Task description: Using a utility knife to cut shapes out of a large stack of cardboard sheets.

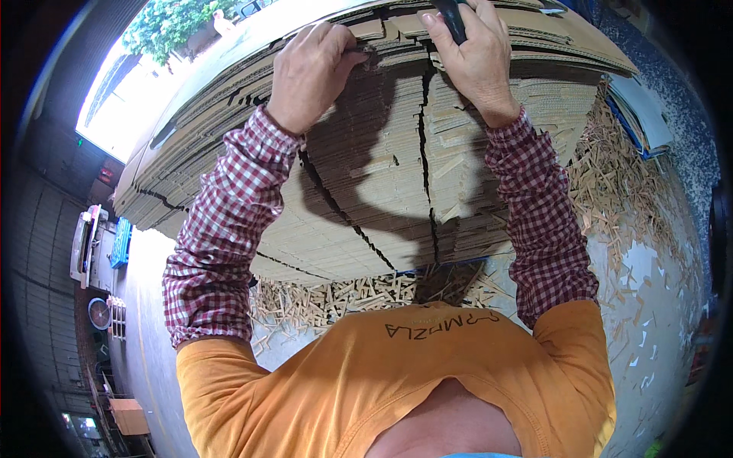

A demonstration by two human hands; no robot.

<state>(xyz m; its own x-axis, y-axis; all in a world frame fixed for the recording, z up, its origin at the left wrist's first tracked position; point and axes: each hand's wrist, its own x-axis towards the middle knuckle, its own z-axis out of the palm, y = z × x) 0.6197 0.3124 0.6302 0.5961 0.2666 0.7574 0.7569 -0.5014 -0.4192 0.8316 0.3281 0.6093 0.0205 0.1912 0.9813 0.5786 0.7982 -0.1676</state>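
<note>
A tall stack of flat cardboard sheets (382,168) fills the middle, its cut edges facing me, with dark jagged gaps running down it. At the upper front edge, my left hand (314,72) is closed, fingertips pressed together beside a small dark, ragged bit. What it grips, if anything, I cannot make out. To the right, my right hand (481,61) wraps round a black handle (450,19) held over the top sheets. The upper frame edge cuts off the rest of that tool, so its kind is not shown.
Cardboard offcut strips (328,301) litter the floor below the stack, and more scraps (599,179) heap at its right. White and blue sheets (641,122) lie against the right side. Far left are a blue crate (121,243) and a cardboard box (128,417).
</note>
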